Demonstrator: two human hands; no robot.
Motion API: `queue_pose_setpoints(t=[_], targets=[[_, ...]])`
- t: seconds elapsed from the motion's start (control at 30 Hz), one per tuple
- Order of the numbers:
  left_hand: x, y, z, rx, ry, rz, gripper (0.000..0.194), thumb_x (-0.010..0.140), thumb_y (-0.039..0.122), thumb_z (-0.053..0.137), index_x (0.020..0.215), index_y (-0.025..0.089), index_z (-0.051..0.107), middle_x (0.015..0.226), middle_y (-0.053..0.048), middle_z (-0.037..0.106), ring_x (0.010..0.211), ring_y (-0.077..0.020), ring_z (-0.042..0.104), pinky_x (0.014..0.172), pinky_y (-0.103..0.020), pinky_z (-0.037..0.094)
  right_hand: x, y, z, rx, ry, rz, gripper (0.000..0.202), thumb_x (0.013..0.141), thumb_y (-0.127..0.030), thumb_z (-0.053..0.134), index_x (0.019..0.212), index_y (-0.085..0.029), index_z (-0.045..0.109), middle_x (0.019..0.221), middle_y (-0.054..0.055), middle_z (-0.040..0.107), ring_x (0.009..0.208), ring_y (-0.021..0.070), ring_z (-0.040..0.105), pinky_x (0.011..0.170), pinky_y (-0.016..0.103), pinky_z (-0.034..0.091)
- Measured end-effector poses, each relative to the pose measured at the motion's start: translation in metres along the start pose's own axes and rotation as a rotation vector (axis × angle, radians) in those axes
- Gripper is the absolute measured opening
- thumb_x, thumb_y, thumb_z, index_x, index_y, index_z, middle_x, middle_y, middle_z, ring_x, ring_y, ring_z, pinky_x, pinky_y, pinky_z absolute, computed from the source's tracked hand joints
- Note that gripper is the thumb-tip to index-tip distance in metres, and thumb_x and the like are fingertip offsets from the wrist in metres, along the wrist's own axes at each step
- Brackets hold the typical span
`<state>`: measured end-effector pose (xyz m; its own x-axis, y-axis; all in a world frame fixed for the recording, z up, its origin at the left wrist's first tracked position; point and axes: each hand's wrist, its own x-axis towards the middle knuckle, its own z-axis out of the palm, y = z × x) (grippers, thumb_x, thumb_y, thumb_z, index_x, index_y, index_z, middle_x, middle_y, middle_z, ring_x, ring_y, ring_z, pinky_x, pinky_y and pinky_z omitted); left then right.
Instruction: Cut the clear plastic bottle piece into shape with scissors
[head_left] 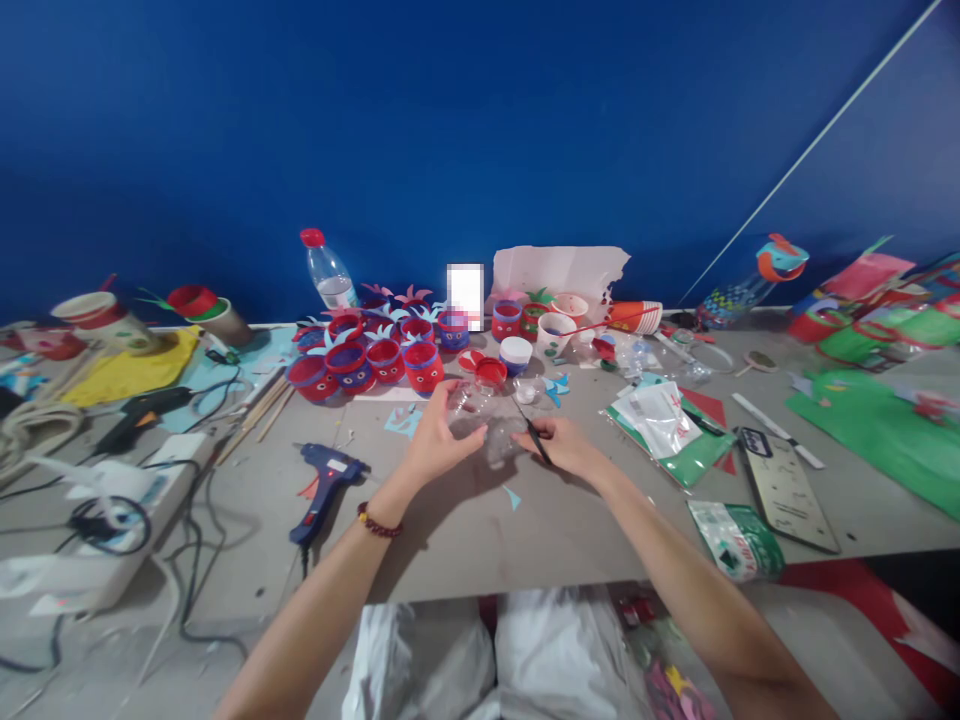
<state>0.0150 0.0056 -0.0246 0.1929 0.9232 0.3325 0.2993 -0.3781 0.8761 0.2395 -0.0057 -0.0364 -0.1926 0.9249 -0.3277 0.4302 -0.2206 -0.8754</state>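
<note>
My left hand (442, 430) is closed around a clear plastic bottle (474, 403), thumb on the near side and fingers behind. In my right hand (566, 443) is a pair of scissors (536, 437) with dark handles, its blades pointing up and left beside the bottle. A transparent part of the bottle hangs between both hands, its outline hard to make out. Just beyond the hands sit a red paint cup (491, 374) and a white-lidded jar (516, 354). A small light-blue paper scrap (512, 497) lies on the table below.
Several red and blue painted cups (385, 360) stand beyond my left hand. A blue glue gun (326, 490) lies to the left, near a white power strip (142, 510) with loose cables. Rightward are a plastic packet (660, 420) and a phone (787, 488).
</note>
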Motion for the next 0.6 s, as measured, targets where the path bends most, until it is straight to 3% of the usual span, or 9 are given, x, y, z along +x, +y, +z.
queue_pose_setpoints(t=[0.27, 0.6], targets=[[-0.001, 0.001, 0.000, -0.001, -0.059, -0.011, 0.054, 0.071, 0.023, 0.070, 0.119, 0.022, 0.045, 0.117, -0.008, 0.057, 0.096, -0.0197, 0.061, 0.094, -0.043, 0.050, -0.008, -0.009, -0.001, -0.055, -0.048, 0.001, 0.042, 0.069, -0.055, 0.069, 0.060, -0.019, 0.051, 0.050, -0.005, 0.046, 0.048, 0.0089, 0.037, 0.045, 0.022, 0.025], [0.002, -0.002, -0.006, -0.001, -0.137, -0.036, 0.056, 0.069, 0.022, 0.071, 0.118, 0.020, 0.044, 0.114, -0.010, 0.059, 0.103, -0.0235, 0.061, 0.099, -0.048, 0.046, -0.009, -0.013, -0.008, -0.367, 0.070, -0.097, 0.052, 0.073, -0.059, 0.063, 0.048, -0.019, 0.040, 0.046, -0.004, 0.036, 0.049, 0.0096, 0.030, 0.047, 0.025, 0.023]])
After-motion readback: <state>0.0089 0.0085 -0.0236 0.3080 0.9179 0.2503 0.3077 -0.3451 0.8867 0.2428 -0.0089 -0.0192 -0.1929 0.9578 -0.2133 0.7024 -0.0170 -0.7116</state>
